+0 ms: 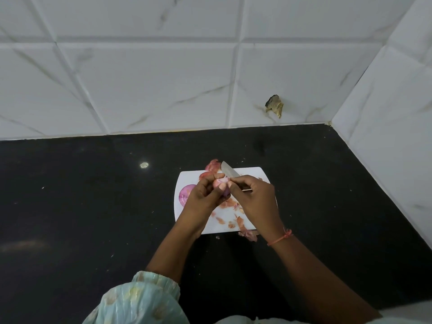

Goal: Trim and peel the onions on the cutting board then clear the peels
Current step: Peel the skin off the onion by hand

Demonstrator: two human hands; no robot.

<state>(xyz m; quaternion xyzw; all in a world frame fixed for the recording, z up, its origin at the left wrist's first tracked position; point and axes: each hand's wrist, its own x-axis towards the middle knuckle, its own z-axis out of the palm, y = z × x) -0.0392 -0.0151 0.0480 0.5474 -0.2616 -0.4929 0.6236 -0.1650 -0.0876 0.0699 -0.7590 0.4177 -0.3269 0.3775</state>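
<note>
Holding a small onion (221, 183) up above the cutting board (251, 174), the left hand (203, 197) curls its fingers round the bulb so that one end stays free for the tool. The right hand (253, 197) grips the handle of a knife (228, 171), and the blade points away and up to the left, with its base just beside the onion. It seems the thumb works with the blade to catch a piece of skin — a usual way to pull a peel without cutting deep, though the exact contact is too small to see.

A peeled onion (185, 195) with smooth purple skin rests on the left part of the board, kept apart from the waste. Two more reddish onions (211, 168) lie at the far edge; I judge they wait for their turn. Dry peels (230, 203) are scattered on the near part of the board, under the hands, because the peeling is done over it. One clump of peel (248, 235) lies at the near edge, half on the black surface (93, 206).

The task looks about in the middle — the peels are not yet cleared.
</note>
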